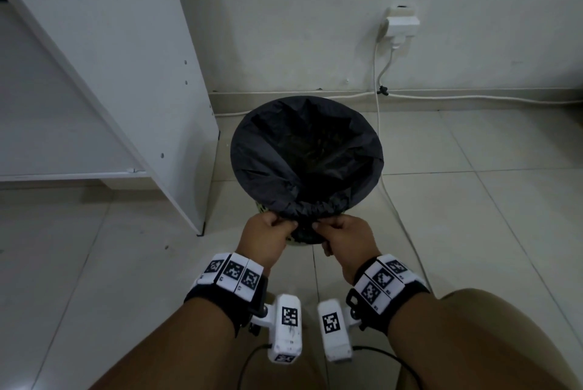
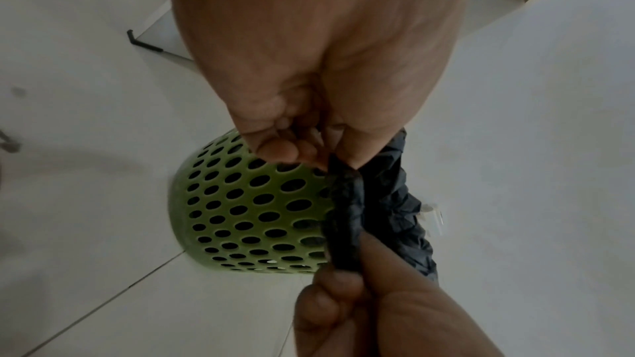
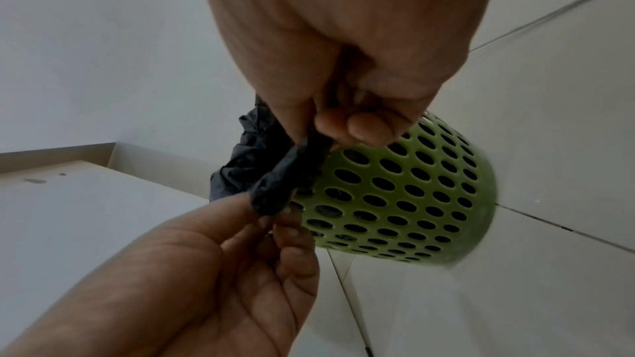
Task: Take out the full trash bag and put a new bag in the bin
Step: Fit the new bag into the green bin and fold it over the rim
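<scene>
- Hands meet at the near rim: our left hand (image 1: 270, 233) and right hand (image 1: 342, 236) each pinch gathered black bag (image 1: 306, 149) film.
- We judge this grip readies the overhang for the green bin (image 2: 247, 208).

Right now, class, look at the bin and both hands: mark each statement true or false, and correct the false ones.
1. Both hands pinch the black bag. True.
2. The bin is solid red. False: it is green with round holes.
3. The left hand rests flat on the floor. False: it holds the bag's gathered edge.
4. The right hand grips the bag at the near rim. True.
5. A white cable hangs from a wall plug. True.
</scene>
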Demonstrator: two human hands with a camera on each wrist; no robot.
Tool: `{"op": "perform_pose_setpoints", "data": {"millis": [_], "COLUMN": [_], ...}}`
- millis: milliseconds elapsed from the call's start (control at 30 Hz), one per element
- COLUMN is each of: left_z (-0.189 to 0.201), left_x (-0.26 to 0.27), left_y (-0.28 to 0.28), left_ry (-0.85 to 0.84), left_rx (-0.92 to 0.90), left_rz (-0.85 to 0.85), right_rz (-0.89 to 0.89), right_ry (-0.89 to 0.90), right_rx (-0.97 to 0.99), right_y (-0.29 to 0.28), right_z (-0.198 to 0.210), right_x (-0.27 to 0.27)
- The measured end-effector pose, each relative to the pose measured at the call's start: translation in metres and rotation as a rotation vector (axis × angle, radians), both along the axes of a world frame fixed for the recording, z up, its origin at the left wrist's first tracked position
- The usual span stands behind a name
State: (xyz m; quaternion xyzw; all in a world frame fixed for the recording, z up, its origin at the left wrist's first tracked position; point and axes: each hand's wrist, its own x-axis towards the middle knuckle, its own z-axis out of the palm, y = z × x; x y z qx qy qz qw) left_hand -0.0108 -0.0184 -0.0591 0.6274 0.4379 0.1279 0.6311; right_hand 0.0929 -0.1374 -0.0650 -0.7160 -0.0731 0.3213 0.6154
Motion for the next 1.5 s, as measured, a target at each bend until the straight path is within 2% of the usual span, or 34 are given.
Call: {"op": "perform_pose_setpoints", "data": {"millis": [167, 400, 533, 667, 767, 867, 967, 1100, 1200, 1267, 1333, 1433, 1500], "left_z": [-0.005, -0.003, 0.002, 0.006, 0.011, 0.016, 0.016, 0.014, 0.015, 0.015, 0.014, 0.012, 0.01], "left_x": [-0.01, -0.012, -0.012, -0.012, -0.01, -0.008, -0.005, -0.004, -0.003, -0.001, -0.001, -0.006, -0.008], "left_y": [-0.007, -0.007, -0.012, -0.016, -0.017, -0.02, -0.019, -0.016, -0.015, -0.012, -0.008, 0.001, 0.005], "left_ry": [-0.119, -0.125, -0.174, -0.273, -0.311, -0.28, -0.159, -0.118, -0.108, -0.104, -0.108, -0.106, -0.136], "left_rx": [-0.072, -0.024, -0.121, -0.287, -0.324, -0.296, -0.235, -0.257, -0.255, -0.232, -0.181, -0.1, -0.131], "left_rz": [0.098, 0.062, 0.063, 0.106, 0.125, 0.099, 0.117, 0.116, 0.091, 0.048, 0.033, 0.108, 0.205], "right_rz": [-0.074, 0.084, 0.132, 0.234, 0.256, 0.262, 0.277, 0.302, 0.326, 0.356, 0.378, 0.321, 0.223], "right_ry": [0.15, 0.132, 0.21, 0.102, 0.045, 0.049, 0.029, -0.024, -0.209, -0.383, -0.474, -0.674, -0.849], "right_rx": [0.109, 0.104, 0.136, 0.033, 0.003, -0.019, -0.055, -0.048, -0.067, -0.151, -0.251, -0.399, -0.409], "right_y": [0.002, 0.007, 0.014, 0.011, 0.009, 0.007, 0.005, 0.003, 0.005, 0.007, 0.004, -0.012, -0.024], "right_z": [-0.004, -0.004, 0.003, 0.003, 0.003, 0.007, 0.006, 0.007, 0.005, 0.001, 0.003, 0.021, 0.034], "right_x": [-0.001, -0.014, -0.018, -0.02, -0.017, -0.015, -0.011, -0.009, -0.006, -0.003, 0.004, 0.015, 0.022]}}
